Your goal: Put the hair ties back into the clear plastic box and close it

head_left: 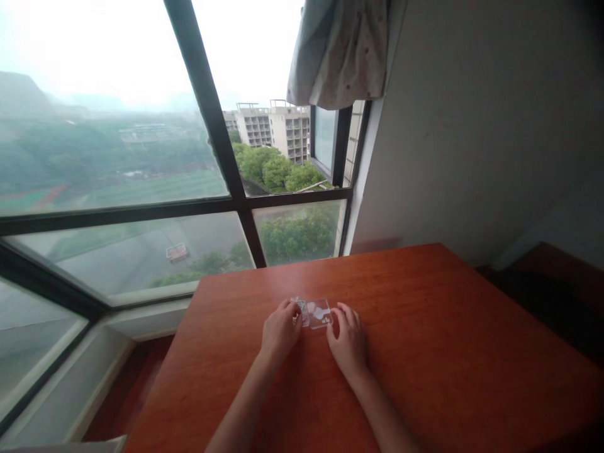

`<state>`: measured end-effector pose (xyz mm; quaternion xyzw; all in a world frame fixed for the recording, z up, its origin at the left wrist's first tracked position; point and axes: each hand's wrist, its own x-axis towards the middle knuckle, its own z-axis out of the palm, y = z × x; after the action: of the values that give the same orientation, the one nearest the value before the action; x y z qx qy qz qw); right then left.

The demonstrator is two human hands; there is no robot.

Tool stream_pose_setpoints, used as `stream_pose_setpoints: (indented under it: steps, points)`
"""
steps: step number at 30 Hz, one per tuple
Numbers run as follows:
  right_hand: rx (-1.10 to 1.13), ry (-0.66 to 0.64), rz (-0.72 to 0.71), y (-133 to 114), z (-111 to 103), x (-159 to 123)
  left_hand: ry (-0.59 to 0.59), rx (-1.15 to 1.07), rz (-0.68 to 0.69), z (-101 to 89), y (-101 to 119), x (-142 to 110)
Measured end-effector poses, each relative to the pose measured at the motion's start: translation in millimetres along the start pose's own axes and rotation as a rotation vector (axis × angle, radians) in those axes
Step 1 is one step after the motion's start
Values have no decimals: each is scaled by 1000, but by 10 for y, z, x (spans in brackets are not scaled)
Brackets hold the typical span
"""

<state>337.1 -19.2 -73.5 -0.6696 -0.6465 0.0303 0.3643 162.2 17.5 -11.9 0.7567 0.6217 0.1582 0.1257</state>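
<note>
On the reddish-brown table [226, 365] lies a small clear plastic panel [319, 313] with pale pink and white shapes on it. Against its left side is a clear piece with a grey-white pattern [302, 311], partly covered by fingers. Whether the two are joined, like the halves of a case, I cannot tell. My left hand [282, 330] is curled, thumb and fingertips closed on the patterned piece. At the panel's right edge, my right hand [348, 336] has its thumb and index finger bent against the rim, the other fingers curved.
Dark-framed windows [245, 201] rise beyond the table's far and left edges, one pane standing open at the right. A gathered curtain [340, 56] hangs above it. To the right is a plain wall [462, 138]. Dark red floor [134, 377] shows at lower left.
</note>
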Motion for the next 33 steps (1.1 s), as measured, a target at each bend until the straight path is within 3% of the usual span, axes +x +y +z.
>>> stream_pose_setpoints:
  steps: [7,13,18,22,25,28,33]
  points:
    - [-66,3,-10,35,54,-21,46,-25,6,-14,-57,-30]
    - [-140,-56,2,18,122,-4,146,-177,36,56,-365,-30]
    - [-145,-107,10,-35,174,54,72,-189,134,168,-573,-3]
    - [-23,-75,25,-37,220,123,44,-201,154,178,-596,-29]
    - [215,-36,58,-52,229,174,70,-214,155,179,-583,-69]
    - [463,-101,87,-123,218,178,78,-201,170,194,-556,-99]
    - [446,-136,-56,-285,234,80,84,-159,154,216,-490,-121]
